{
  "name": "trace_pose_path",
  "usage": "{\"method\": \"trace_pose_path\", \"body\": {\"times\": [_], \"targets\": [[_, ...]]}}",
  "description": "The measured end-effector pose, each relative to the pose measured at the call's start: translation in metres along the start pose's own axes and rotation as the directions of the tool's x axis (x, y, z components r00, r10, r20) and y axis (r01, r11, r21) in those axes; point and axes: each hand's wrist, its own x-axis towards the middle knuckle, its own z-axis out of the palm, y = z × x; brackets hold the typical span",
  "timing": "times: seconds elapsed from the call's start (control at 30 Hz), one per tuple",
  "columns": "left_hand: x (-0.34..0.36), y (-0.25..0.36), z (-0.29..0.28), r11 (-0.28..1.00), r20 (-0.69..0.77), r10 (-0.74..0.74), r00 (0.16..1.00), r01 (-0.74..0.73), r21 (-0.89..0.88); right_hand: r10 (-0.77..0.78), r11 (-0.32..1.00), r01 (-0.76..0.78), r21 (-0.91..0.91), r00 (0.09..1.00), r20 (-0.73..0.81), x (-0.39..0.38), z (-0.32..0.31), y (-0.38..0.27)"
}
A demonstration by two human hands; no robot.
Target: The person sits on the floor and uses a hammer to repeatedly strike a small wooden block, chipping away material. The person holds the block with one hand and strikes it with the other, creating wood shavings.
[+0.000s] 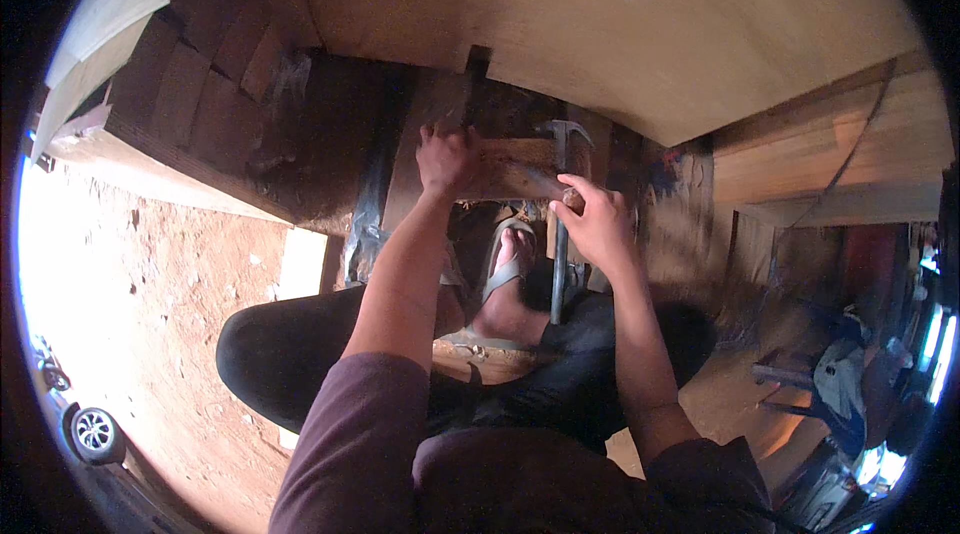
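In front of me a short, light-brown piece of wood [515, 150] lies crosswise on a dark wooden surface. My left hand [447, 162] is closed over its left end, fingers curled down. Thumb and fingers of my right hand [597, 224] close around the end of a narrow blade-like tool [541, 181], which is blurred and slants over the wood; its exact kind is unclear. A claw hammer [558, 279] lies beside the right hand, its head at the wood's far right and its grey handle toward me. Past my left hand sticks up a dark flat bar [477, 69].
A large pale wooden panel [620, 14] rises at the far side. Stacked boards [200, 74] stand at the left, a wooden frame [830, 154] at the right. My sandalled foot [508, 259] is just below the work. Sunlit bare ground [180, 304] lies to the left.
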Motion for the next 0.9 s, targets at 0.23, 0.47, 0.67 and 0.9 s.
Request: {"method": "trace_pose_path", "body": {"times": [0.23, 0.47, 0.67, 0.9], "targets": [[0.001, 0.0, 0.002, 0.999, 0.013, 0.003, 1.0, -0.003, 0.032, -0.198, 0.98, 0.198, -0.022, 0.961, -0.19, -0.013, 0.025, 0.014], [0.0, 0.004, 0.002, 0.999, -0.05, 0.037, 0.998, -0.036, 0.03, -0.28, 0.954, 0.294, 0.056, 0.943, -0.179, -0.014, 0.018, 0.014], [0.0, 0.008, -0.006, 0.999, -0.024, 0.029, 0.999, -0.029, 0.033, -0.563, 0.825, 0.539, -0.17, 0.81, -0.164, -0.008, -0.014, -0.004], [0.002, 0.003, 0.0, 0.998, 0.01, 0.045, 0.999, -0.045, 0.044, -0.458, 0.834, 0.505, 0.224, 0.858, -0.231, -0.032, -0.093, 0.008]]}}
